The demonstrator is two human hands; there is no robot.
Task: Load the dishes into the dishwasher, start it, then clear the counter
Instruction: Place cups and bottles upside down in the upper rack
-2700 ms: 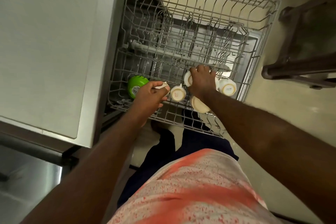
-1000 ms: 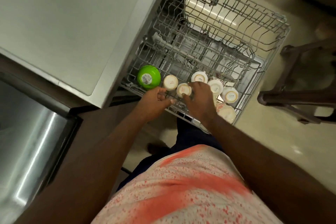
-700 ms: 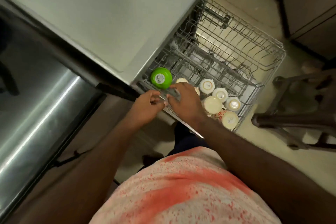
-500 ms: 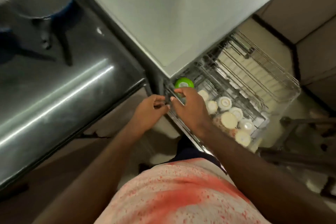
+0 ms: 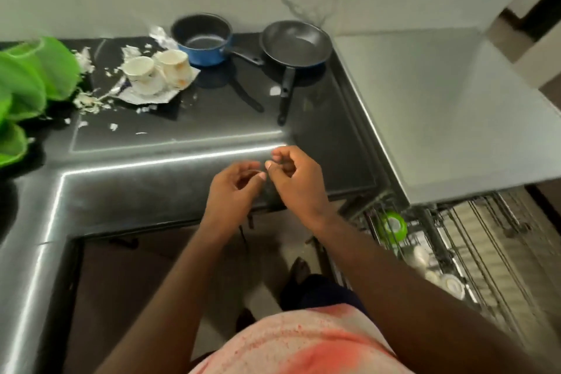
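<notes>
Fingers [image 5: 280,157] of both hands are loosely curled with their tips drawn close together. I can make out nothing pinched between them, though anything very small would be lost in the blur.

A second ago the left hand [image 5: 233,191] and the right hand [image 5: 299,181] were down at the near edge of the dishwasher rack [image 5: 485,240], among the upturned cups. Now they have lifted away and hang over the rounded front edge of the dark bench [image 5: 158,170], and the view has swung from rack to bench. I read that as one batch placed and the person turning for the next.

The rack stands pulled out at lower right under a pale slab [image 5: 440,106], with a green bowl [image 5: 393,226] and several white cups [image 5: 452,284] upside down in it. Still to load, on the far part of the bench, are two tipped cups [image 5: 138,70] on crumpled paper and a blue saucepan [image 5: 202,40] just beside them. A frying pan [image 5: 296,43] sits to its right, handle toward the person. Green plasticware [image 5: 27,79] sits at the far left, with white scraps [image 5: 91,100] scattered near it. Loading looks partly done; starting and clearing are not yet begun.

Both forearms reach forward from the body, the hands nearly touching, backs turned up.
</notes>
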